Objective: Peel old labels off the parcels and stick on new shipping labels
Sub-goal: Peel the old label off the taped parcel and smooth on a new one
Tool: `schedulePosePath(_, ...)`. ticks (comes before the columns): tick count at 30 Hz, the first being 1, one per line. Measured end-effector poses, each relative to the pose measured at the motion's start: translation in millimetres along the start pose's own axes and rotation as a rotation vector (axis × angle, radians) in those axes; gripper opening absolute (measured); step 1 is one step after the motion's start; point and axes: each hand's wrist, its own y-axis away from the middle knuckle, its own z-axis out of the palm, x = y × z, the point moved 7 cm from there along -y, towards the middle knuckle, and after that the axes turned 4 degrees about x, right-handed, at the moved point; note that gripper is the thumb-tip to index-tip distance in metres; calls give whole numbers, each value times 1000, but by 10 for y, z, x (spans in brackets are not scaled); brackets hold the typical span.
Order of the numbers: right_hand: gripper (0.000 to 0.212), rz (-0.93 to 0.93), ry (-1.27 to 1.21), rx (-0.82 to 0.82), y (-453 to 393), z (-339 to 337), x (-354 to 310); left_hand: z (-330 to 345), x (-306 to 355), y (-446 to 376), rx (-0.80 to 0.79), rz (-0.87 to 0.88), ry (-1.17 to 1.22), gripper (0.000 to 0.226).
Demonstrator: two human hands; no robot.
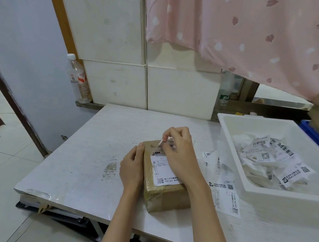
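On the white, scuffed surface (86,153) in front of the person lies a small brown cardboard parcel wrapped in clear tape (164,195), its long axis running away from the body and slightly leftward. A white printed shipping label (160,168) covers most of its top face, the same long way as the box. The left hand (132,168) rests against the parcel's left side, fingers curled around the edge to steady it. The right hand (180,153) is over the far end of the label, thumb and forefinger pinching the far corner, which stands lifted off the cardboard. The peel looks only just begun: the rest of the label lies flat, stretching from the pinch back toward the person, so the pull probably has to travel along the long axis toward the body while the left hand braces. Just right of the parcel lie flat sheets of white printed labels (225,196), and beyond them a white plastic tub (231,131) holds crumpled label scraps (274,161).
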Motion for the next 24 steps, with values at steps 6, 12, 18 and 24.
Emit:
schedulePosePath(6,35,37,-79,65,7,-73,-6,-6,-9,-3,1,2,0,45)
schedulePosePath(12,19,257,224,316,63,-247,197,-3,-11,-11,12,-2,-6,46)
schedulePosePath(18,7,229,214,257,38,-181,202,-4,-13,-19,10,10,-11,47)
schedulePosePath(24,11,194,398,179,14,-149,129,-10,10,-12,5,18,-18,46)
